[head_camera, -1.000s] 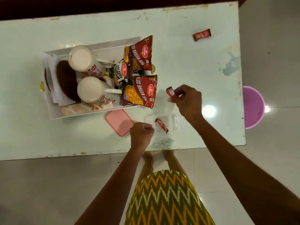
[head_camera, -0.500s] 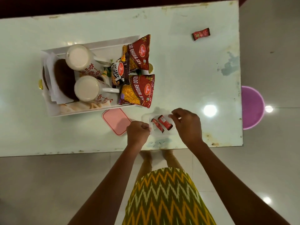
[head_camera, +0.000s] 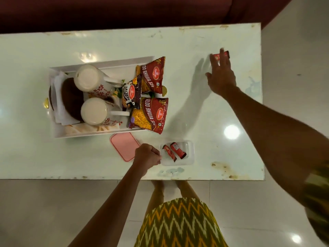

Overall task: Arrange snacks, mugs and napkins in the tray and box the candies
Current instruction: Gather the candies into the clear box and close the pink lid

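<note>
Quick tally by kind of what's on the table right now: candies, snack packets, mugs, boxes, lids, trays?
Candies: 3, two in the clear box at and, one under the right hand at
Snack packets: 3
Mugs: 2
Boxes: 1
Lids: 1
Trays: 1
Total: 11

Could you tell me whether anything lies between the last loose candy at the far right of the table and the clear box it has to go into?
Nothing visible does. The right hand is spread over the loose candy, and the table between it and the open clear box is bare. The pink lid lies off to the box's left.
</note>
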